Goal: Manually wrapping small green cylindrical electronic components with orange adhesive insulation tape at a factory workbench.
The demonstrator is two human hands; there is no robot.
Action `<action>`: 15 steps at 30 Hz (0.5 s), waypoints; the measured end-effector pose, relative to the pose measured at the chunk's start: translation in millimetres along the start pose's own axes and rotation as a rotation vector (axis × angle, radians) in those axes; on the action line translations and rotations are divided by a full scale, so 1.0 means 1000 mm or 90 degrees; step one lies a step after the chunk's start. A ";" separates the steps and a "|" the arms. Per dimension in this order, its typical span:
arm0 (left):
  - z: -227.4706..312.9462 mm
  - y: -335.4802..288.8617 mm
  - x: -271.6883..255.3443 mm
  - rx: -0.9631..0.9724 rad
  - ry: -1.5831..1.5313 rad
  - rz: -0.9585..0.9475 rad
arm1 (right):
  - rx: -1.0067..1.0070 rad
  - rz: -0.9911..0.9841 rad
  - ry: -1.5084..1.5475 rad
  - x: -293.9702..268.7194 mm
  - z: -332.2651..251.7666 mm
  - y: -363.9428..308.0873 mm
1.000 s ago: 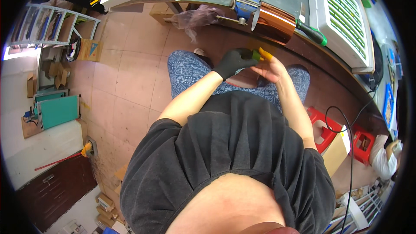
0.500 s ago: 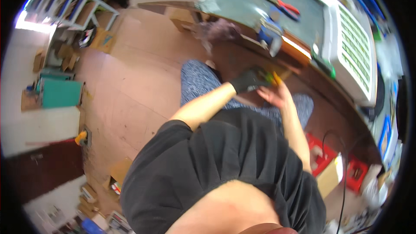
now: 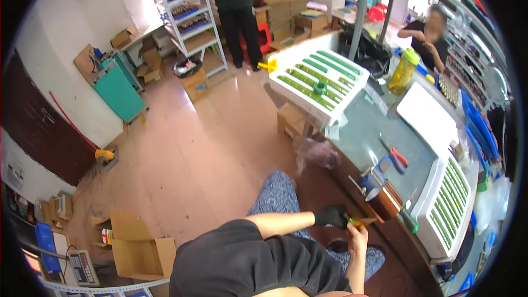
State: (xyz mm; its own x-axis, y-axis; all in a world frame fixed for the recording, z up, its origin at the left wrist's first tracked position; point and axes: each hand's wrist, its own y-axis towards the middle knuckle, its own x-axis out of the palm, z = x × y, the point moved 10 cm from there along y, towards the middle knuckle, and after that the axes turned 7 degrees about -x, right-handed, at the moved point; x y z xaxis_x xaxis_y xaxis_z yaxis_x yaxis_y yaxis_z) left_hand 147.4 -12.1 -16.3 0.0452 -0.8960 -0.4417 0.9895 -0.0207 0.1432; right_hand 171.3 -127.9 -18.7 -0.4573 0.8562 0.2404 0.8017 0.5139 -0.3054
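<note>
Fingers of both hands close around one small yellow and green part (image 3: 357, 222), held low in front of the person's lap, just below the near edge of the workbench (image 3: 363, 132). Black-gloved, the left hand (image 3: 331, 216) pinches the part's left end; the bare right hand (image 3: 358, 235) comes up from beneath and grips its right end, the thumb and fingers curled tight. What exactly the part is cannot be told at this size. Both forearms reach forward over a black shirt and blue patterned trousers.

On the bench just above the hands sits a dark blue cup (image 3: 370, 185) with thin tools standing in it, and beside it a brown wooden block. A pair of red-handled pliers (image 3: 397, 157) lies flat on the grey bench top a little farther in. To the right of the cup a white foam tray (image 3: 446, 209) holds rows of green parts; a second white foam tray (image 3: 319, 80) with longer green rows and a green tape roll rests at the far left end of the bench. A yellow-green bottle (image 3: 404, 70) stands upright near that tray.

Across the bench a seated co-worker (image 3: 426, 36) works with raised hands. Another person (image 3: 235, 8) stands by a metal shelf rack (image 3: 190, 19) at the back. A teal cabinet (image 3: 118, 91) stands against the left wall, and an open cardboard box (image 3: 137, 245) sits on the floor near the person.
</note>
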 end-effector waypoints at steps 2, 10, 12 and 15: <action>0.011 0.001 -0.002 -0.026 -0.082 -0.037 | 0.014 0.028 0.019 -0.005 -0.001 -0.005; 0.003 0.010 -0.011 -0.179 -0.240 -0.191 | -0.012 0.020 -0.028 -0.010 0.001 0.004; 0.028 0.019 -0.023 -0.140 -0.069 -0.106 | -0.060 0.024 -0.037 -0.014 -0.004 0.004; 0.009 0.025 -0.013 -0.172 -0.157 -0.084 | -0.104 0.016 -0.073 0.000 -0.016 0.003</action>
State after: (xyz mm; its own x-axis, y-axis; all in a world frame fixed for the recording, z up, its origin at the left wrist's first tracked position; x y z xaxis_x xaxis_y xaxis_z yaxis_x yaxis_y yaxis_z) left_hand 170.1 -5.1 0.6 -0.0863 -0.9738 -0.2105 0.9866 -0.0542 -0.1537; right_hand 180.1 -127.1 -5.2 -0.4703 0.8736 0.1249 0.8605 0.4854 -0.1546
